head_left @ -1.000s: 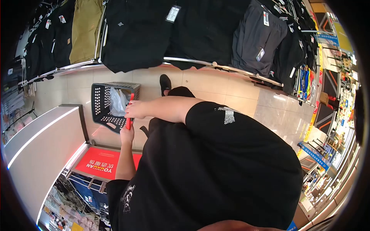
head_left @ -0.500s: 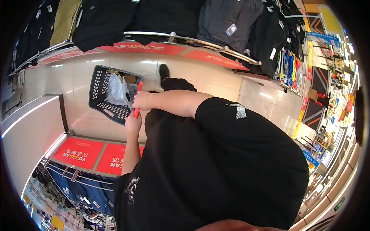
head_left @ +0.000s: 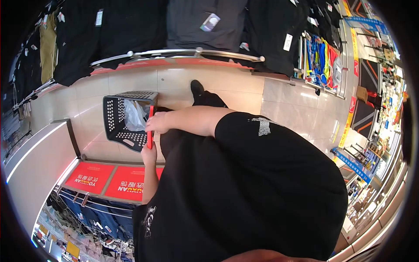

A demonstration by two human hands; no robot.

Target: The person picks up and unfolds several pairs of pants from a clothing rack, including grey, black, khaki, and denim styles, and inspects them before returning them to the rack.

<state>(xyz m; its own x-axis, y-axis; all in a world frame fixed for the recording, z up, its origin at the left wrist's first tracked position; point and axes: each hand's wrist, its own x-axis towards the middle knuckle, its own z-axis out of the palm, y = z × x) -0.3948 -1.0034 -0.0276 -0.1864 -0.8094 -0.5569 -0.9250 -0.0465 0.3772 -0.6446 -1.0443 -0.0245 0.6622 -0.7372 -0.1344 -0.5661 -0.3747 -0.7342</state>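
Ahead of my body, to the left in the view, is a dark grey shopping basket (head_left: 112,126) with round holes in its walls. Its red handle (head_left: 150,139) stands up on the side facing me. My right hand (head_left: 158,123) is closed around the upper part of the handle. Lower down, my left hand (head_left: 149,153) grips the handle's near end, its fingers partly hidden. Inside the basket lies a clear plastic bag (head_left: 135,114); what it contains cannot be made out.
Clothes racks with dark garments (head_left: 131,30) line the far side behind a metal rail (head_left: 198,52). A white panel (head_left: 39,148) and red sign boards (head_left: 124,181) border the near side, with jeans (head_left: 96,214) hanging below. Tiled floor (head_left: 174,78) runs between them; colourful items (head_left: 323,59) hang at right.
The basket has turned and sits slightly lower in the view, with its far wall showing more. The racks and my visible foot have shifted. Both hands stay on the handle.
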